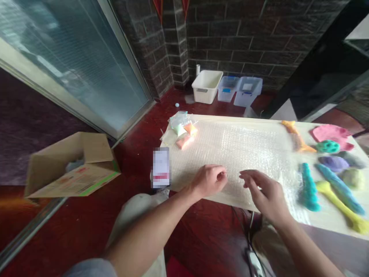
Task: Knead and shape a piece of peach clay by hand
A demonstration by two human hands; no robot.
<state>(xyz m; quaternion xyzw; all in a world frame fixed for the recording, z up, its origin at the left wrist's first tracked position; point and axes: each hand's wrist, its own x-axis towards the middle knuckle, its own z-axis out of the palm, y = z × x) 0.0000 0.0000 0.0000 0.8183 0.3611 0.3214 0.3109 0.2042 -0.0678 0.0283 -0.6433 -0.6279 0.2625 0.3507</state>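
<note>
My left hand (210, 180) hovers over the near edge of the table, its fingers curled into a loose fist. Facing it, my right hand (266, 194) has bent fingers drawn together towards the thumb, pointing left. A gap separates the two hands, and whatever either might hold is too small or hidden to see. Beneath them a sheet of bubble wrap (245, 142) covers the middle of the table (259, 120). Small bags of green, orange and pink clay (183, 142) lie at the far left corner.
Modelled pieces crowd the right end: an orange piece (296, 136), a pink one (331, 134), a teal cone (309, 188) and a yellow bone shape (343, 206). Left stands an open cardboard box (98, 181). Plastic bins (206, 92) line the wall. Cables (250, 234) hang below the table.
</note>
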